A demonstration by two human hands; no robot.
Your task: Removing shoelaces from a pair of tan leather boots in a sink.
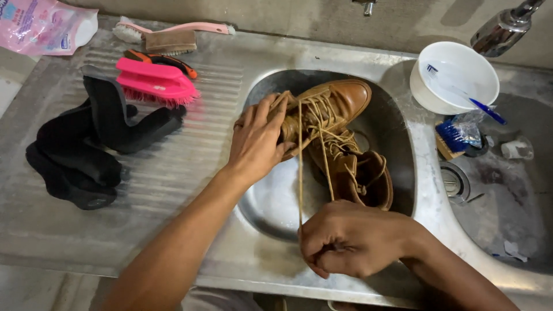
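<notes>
Two tan leather boots lie in a steel sink basin [271, 201]. My left hand [256, 138] grips the collar of the farther boot [334, 101], holding it by its upper edge. A tan shoelace [300, 167] runs taut from that boot toward me, and my right hand [345, 239] is closed on its end near the basin's front rim. The nearer boot [363, 175] rests on its side beside the first, its laces loose.
On the ribbed drainboard [173, 173] lie black insoles and socks [86, 144], a pink scrub brush [155, 80], a tan brush [170, 41] and a pink packet [43, 23]. A white bowl with a toothbrush [458, 75] stands at right, by a second basin [507, 190] and tap [501, 29].
</notes>
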